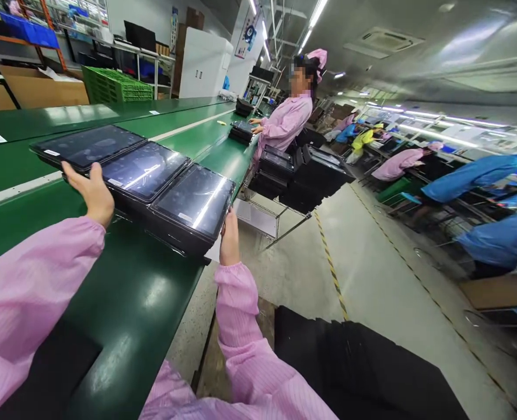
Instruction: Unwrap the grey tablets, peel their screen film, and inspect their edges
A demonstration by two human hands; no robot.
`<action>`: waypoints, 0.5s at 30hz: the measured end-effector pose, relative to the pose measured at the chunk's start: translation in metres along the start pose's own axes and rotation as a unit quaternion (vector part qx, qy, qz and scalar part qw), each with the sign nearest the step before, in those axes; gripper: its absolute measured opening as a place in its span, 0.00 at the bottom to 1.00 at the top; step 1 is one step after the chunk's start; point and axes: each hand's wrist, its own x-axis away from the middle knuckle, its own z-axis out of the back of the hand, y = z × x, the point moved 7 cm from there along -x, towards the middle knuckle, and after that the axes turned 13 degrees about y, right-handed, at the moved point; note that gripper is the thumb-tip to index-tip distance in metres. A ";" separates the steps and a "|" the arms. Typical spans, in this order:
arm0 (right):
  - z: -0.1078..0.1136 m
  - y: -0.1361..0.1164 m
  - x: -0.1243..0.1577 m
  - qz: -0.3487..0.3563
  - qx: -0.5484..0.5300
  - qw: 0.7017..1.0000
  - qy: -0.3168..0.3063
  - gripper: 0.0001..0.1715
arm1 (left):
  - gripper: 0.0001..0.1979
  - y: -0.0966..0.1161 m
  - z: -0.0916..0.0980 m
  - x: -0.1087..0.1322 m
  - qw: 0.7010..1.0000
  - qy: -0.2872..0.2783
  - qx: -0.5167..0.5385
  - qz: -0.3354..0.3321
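Over on the left, green crates (116, 87) sit stacked just beside a cardboard box (44, 88), with a white cabinet (203, 61) beyond them! Farther along, a co-worker in pink (287, 119); yellow-and-black tape (331, 262) streaks across the floor (293, 274); far right, a worker in blue (472, 179) leans forward; overhead, a ceiling vent (386, 41).

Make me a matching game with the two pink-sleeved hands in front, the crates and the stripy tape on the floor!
1. Left hand
2. Right hand
3. Crates
4. Stripy tape

A. Green, in a stack
B. Touching the held row's rightmost tray
C. Yellow and black
D. Touching the held row's leftmost tray

Pairs: 1-D, 2-B, 3-A, 4-C
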 end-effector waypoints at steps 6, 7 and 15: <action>-0.026 -0.004 -0.004 -0.003 -0.043 0.999 0.011 0.42 | 0.46 0.006 -0.023 0.011 0.999 0.008 -0.019 0.026; -0.028 -0.005 -0.005 -0.007 -0.048 0.999 0.009 0.43 | 0.45 0.006 -0.024 0.011 0.999 0.005 -0.018 0.025; -0.038 -0.018 -0.001 0.003 -0.037 0.999 0.003 0.36 | 0.44 0.007 -0.027 0.008 0.999 -0.045 -0.009 0.029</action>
